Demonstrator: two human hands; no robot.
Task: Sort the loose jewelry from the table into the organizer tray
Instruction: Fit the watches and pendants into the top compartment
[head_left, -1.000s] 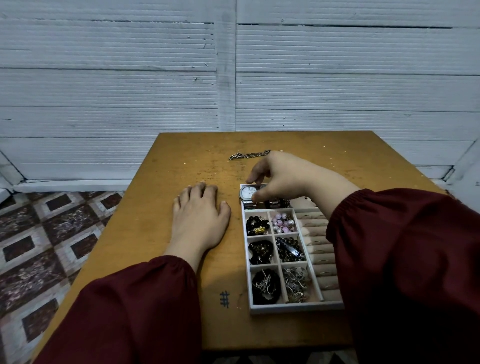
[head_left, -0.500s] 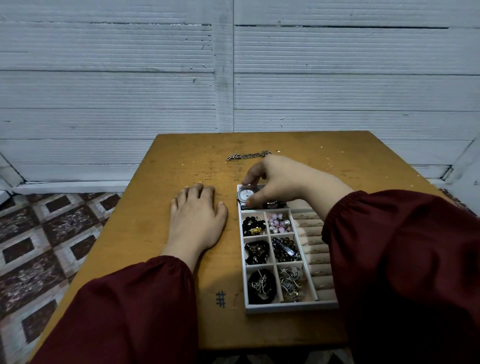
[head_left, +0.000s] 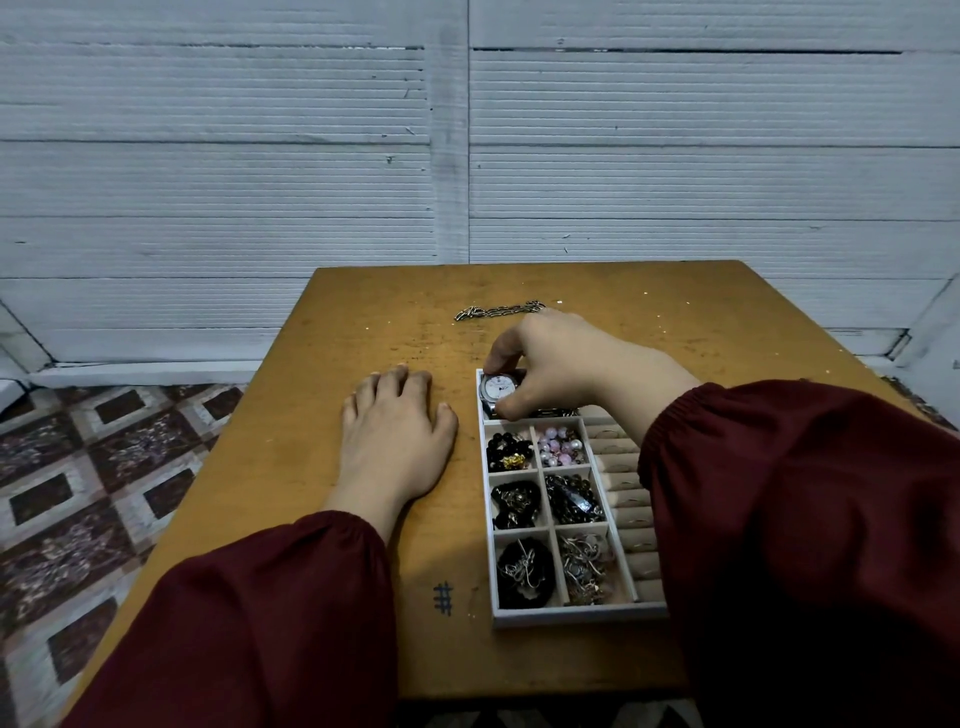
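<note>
Here right hand (head_left: 550, 358) pinches the watch (head_left: 497, 387) — apparently inside the tray (head_left: 571, 617); left hand (head_left: 400, 431) flat, fingers together.

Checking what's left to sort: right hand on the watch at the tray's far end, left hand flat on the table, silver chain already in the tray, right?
Not quite. The head view shows the silver chain lying loose on the table, beyond the tray. The rest holds: right hand on the watch, left hand flat.
</note>
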